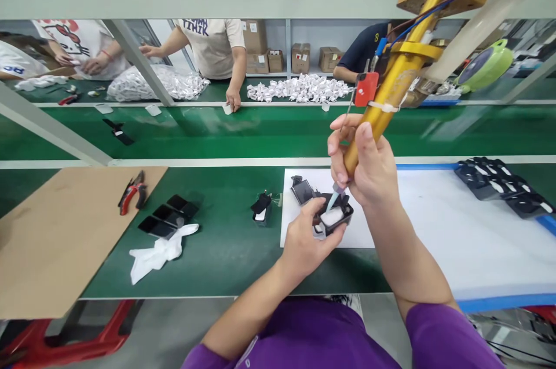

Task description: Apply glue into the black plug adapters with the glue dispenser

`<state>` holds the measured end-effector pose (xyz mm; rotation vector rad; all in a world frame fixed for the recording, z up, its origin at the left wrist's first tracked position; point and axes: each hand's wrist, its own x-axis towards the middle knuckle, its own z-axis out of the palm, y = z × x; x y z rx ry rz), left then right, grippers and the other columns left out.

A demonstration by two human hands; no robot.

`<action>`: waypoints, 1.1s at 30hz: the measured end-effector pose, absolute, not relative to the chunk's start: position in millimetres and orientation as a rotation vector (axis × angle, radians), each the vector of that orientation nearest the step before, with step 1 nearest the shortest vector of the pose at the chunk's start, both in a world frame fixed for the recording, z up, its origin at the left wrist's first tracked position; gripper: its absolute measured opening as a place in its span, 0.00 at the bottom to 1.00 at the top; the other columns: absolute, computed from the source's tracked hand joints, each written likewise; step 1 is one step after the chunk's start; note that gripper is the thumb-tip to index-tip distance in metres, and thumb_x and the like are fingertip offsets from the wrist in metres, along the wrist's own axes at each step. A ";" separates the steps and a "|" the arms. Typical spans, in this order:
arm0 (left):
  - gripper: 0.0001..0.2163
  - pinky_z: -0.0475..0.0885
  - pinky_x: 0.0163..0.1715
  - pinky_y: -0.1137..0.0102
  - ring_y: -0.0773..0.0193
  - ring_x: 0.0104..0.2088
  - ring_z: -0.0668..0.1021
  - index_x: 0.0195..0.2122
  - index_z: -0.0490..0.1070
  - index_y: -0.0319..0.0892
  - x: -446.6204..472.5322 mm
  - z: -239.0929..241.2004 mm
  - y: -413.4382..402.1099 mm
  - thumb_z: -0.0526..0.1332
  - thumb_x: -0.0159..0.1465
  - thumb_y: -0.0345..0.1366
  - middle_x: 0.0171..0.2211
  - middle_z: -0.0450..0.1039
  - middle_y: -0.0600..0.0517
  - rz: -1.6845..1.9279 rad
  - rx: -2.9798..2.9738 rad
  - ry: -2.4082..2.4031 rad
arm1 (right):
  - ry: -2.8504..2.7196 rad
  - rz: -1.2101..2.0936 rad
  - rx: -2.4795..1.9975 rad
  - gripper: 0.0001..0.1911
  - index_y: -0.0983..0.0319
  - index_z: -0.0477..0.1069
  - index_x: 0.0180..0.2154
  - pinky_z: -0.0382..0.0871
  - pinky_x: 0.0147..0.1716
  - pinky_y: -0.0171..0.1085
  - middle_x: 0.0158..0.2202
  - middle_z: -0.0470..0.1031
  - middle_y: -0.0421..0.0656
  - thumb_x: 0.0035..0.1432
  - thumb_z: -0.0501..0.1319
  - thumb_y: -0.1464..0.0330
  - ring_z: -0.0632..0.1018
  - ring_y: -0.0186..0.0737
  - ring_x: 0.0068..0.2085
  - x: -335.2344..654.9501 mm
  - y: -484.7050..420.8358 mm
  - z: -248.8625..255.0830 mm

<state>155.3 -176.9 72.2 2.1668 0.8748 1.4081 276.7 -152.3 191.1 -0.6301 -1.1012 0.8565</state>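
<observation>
My left hand [304, 238] is closed around a small black plastic housing [345, 219] with a white part inside, tilted toward me over the white sheet. My right hand [377, 169] grips the lower end of a gold-coloured glue dispensing gun [391, 85], which hangs from above with a red switch [366, 90] strapped to it. Its pale tapered nozzle [332, 200] points down into the housing; whether the tip touches cannot be seen. Just behind the housing lies another black piece [302, 189]. A similar black unit with thin wires [261, 207] stands left of my left hand.
Red-handled pliers [132, 192] lie on brown cardboard [56, 230]. Black flat pieces [167, 216] and a white cloth [163, 253] are nearby. Several black housings [499, 183] stand at right on the white sheet [434, 241]. Beyond the green conveyor belt [208, 131], co-workers handle white parts [299, 89].
</observation>
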 end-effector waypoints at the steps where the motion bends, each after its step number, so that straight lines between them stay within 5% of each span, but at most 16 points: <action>1: 0.23 0.80 0.32 0.74 0.64 0.37 0.81 0.53 0.60 0.42 155.9 71.2 -176.3 0.64 0.59 0.40 0.43 0.75 0.48 1.423 2.168 0.872 | -1.105 0.860 -0.629 0.17 0.59 0.68 0.38 0.57 0.08 0.26 0.27 0.68 0.34 0.58 0.58 0.52 0.64 0.23 0.13 276.7 -151.2 191.4; 24: 0.30 0.81 0.32 0.67 0.57 0.38 0.81 0.59 0.54 0.40 163.2 61.7 -161.5 0.66 0.58 0.38 0.40 0.75 0.44 1.872 2.201 0.820 | -1.091 0.822 -0.592 0.21 0.59 0.71 0.37 0.56 0.06 0.26 0.27 0.68 0.35 0.60 0.54 0.49 0.63 0.22 0.11 260.8 -146.2 195.2; 33: 0.33 0.81 0.31 0.68 0.60 0.32 0.82 0.58 0.54 0.41 163.6 51.8 -159.4 0.69 0.55 0.39 0.36 0.75 0.48 1.967 2.206 0.797 | -1.087 0.792 -0.563 0.20 0.60 0.66 0.32 0.54 0.04 0.26 0.27 0.67 0.35 0.59 0.55 0.49 0.62 0.23 0.10 253.8 -149.2 195.7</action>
